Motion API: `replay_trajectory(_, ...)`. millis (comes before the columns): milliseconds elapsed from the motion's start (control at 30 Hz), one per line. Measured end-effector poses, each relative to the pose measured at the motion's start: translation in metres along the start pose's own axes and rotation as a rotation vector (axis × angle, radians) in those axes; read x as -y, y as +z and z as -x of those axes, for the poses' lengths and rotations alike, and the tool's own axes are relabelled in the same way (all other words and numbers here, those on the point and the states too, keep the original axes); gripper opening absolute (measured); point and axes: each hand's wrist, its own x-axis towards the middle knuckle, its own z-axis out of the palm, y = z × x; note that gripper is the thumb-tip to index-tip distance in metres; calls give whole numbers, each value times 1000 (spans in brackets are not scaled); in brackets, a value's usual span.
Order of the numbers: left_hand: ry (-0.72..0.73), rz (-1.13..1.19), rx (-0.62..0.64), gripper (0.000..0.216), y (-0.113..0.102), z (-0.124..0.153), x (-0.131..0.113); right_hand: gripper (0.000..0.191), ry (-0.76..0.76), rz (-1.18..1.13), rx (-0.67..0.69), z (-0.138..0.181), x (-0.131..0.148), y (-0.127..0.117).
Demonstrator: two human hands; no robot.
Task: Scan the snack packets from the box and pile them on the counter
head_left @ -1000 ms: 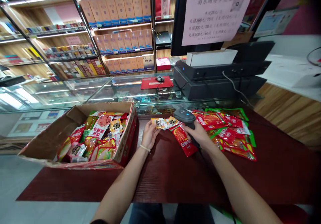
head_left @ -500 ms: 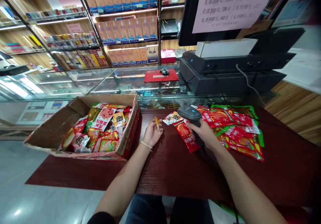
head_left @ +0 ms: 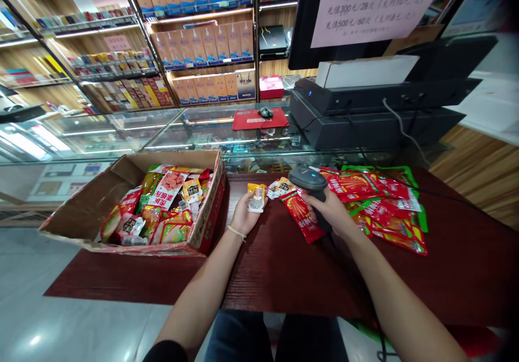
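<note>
My left hand is closed on a small yellow and silver snack packet, held flat-side up above the dark red table. My right hand grips the handle of a black barcode scanner, whose head sits just right of the packet. Under the scanner lies a red snack bag, and a small white and orange packet rests between the two hands.
An open cardboard box full of snack packets stands at the left. A heap of red and green snack bags lies at the right. Behind are a glass counter, a black register with printer and stocked shelves.
My left hand drew one small packet away from the pile and turned it from edge-on to flat side up. My right hand with the scanner stayed almost still.
</note>
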Motion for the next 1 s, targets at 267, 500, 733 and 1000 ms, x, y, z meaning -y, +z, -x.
replay_trajectory(267,303,-172,-79,25,-4,-4,4,35,-13,30,-3,0,-1,-1)
replay_trajectory(500,367,-162,-177,25,-9,-6,8,52,0,87,14,2,-2,1)
replay_trajectory(733,382,-174,-182,27,-11,-10,10,38,105,128,239,9,0,5)
replay_trajectory(1000,396,-202,-202,28,-12,-11,10,33,119,59,206,8,3,2)
